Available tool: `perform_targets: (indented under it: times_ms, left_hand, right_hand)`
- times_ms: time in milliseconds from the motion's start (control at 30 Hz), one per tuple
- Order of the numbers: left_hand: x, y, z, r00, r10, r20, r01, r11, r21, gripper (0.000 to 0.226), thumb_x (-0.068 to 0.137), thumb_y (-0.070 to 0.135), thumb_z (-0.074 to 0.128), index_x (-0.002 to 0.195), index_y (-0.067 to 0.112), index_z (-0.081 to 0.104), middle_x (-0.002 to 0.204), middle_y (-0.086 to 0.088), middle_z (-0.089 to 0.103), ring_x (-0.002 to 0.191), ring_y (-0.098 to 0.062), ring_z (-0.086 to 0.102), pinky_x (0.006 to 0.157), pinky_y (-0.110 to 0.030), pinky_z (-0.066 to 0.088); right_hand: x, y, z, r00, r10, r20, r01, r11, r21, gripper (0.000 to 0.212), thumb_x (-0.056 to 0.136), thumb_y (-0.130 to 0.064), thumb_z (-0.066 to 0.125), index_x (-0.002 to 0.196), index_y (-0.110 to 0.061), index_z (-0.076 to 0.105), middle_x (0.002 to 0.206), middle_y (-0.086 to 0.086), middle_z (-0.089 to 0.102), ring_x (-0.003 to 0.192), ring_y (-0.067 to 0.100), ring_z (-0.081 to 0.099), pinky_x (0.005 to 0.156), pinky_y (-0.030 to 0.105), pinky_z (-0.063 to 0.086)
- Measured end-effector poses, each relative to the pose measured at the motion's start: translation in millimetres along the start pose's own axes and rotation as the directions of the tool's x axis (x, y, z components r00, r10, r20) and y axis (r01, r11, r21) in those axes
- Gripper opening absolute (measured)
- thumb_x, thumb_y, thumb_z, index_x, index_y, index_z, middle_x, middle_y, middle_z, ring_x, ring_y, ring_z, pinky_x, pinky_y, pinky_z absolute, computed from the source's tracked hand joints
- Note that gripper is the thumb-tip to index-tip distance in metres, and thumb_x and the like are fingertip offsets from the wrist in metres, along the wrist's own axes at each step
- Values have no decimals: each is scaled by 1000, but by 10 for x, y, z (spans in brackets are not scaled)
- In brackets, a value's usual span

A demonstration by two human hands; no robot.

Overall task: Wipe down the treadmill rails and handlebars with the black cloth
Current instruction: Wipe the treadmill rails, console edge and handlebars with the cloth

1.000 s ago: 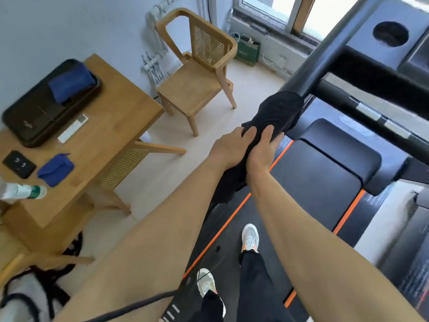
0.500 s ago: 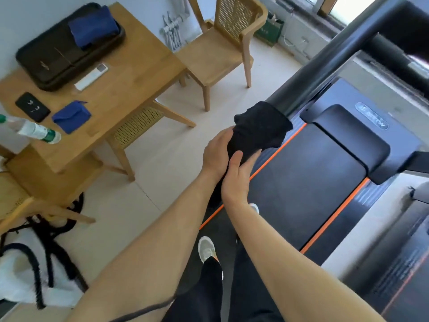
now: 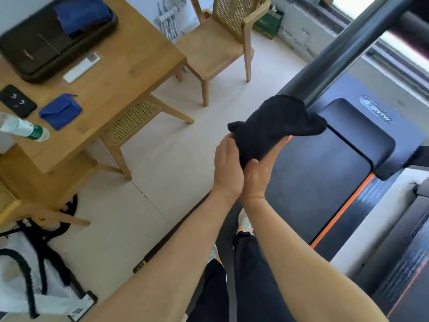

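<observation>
The black cloth (image 3: 276, 123) is bunched around the lower stretch of the treadmill's dark left rail (image 3: 343, 56), which slopes up to the top right. My left hand (image 3: 226, 169) grips the cloth from the left side. Pressed against it, my right hand (image 3: 257, 175) holds the cloth from below and the right. Both hands hide the rail underneath them. The treadmill belt (image 3: 308, 182) with its orange side stripe lies to the right, and I stand on it.
A wooden table (image 3: 120, 73) at the left carries a black tray, blue cloths, a remote, a phone and a bottle. A wooden chair (image 3: 216, 49) stands behind it. A white bag with black straps (image 3: 27, 282) lies on the floor at lower left.
Both hands have slid the cloth down the rail towards me. The view has tilted down and left, so the console and handlebar have left the frame.
</observation>
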State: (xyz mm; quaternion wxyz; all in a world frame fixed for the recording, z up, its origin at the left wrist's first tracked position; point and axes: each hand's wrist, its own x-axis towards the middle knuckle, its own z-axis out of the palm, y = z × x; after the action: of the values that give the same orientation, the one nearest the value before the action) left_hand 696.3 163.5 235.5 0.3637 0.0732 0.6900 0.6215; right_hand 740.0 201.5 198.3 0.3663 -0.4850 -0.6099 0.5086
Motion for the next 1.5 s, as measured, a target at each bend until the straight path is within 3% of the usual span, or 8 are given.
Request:
perform_targets:
  times_ms: [100,300,400,633,867,1100,1300,1500]
  left_hand:
    - [80,67,-7,993,62,98,-66,997,47,37,103,38,33,130,31,57,129,8,62,119,-7,57,101,-30,48]
    - [324,252,-70,989,-104,108,92,989,117,40,104,33,37,109,22,75,101,2,77,99,-12,70,97,-38,54]
    - [247,168,-55,981,-196,0,194,971,139,44,103,43,32,101,29,74,100,2,76,99,-17,68,99,-45,51]
    - [-29,558,303,974,225,7,-199,848,491,24,103,29,37,110,23,59,103,7,63,96,-11,59,82,-30,49]
    - [566,1105,704,968,-166,189,-65,560,826,61,104,53,19,131,15,58,135,-12,59,124,-34,51,104,-44,39]
    - [1465,1483,1820,932,-329,153,107,651,751,59,107,42,18,139,5,50,145,-19,50,131,-32,48,112,-44,34]
    - [1539,1599,2458,993,116,26,-92,603,793,41,104,41,28,101,16,61,95,-2,62,94,-26,59,77,-37,42]
    - [1317,1571,2347,1000,-27,15,-2,407,913,47,107,42,23,128,16,56,124,-11,64,115,-37,58,96,-49,45]
  right_hand:
    - [-315,25,141,979,203,21,-204,978,39,73,84,-47,43,146,-62,9,160,3,28,142,26,37,115,51,31]
    - [-445,-104,55,979,179,96,-181,983,14,56,92,-45,29,147,-36,22,135,-27,44,123,2,47,107,34,39]
    - [-99,-284,-43,983,171,67,-177,980,89,52,98,-47,30,145,-24,29,143,-10,41,131,4,40,114,31,31]
    - [362,-552,-374,894,388,224,-418,902,105,55,106,-46,27,156,-27,16,138,-10,46,123,10,46,98,28,35]
    - [1019,-696,-514,875,438,208,-464,880,99,67,100,-55,33,157,-24,14,151,-4,40,134,18,42,109,36,33]
    - [2234,-803,-710,853,513,95,-521,827,209,81,86,-66,35,156,-31,12,152,-6,39,133,20,45,112,43,36]
    - [2949,-928,-1130,830,525,189,-557,802,215,59,101,-48,32,155,-36,13,139,-17,44,116,12,48,98,33,35]
    - [2470,-825,-1152,812,462,357,-525,845,101,62,100,-47,29,154,-40,0,141,-37,25,125,-6,40,101,19,30]
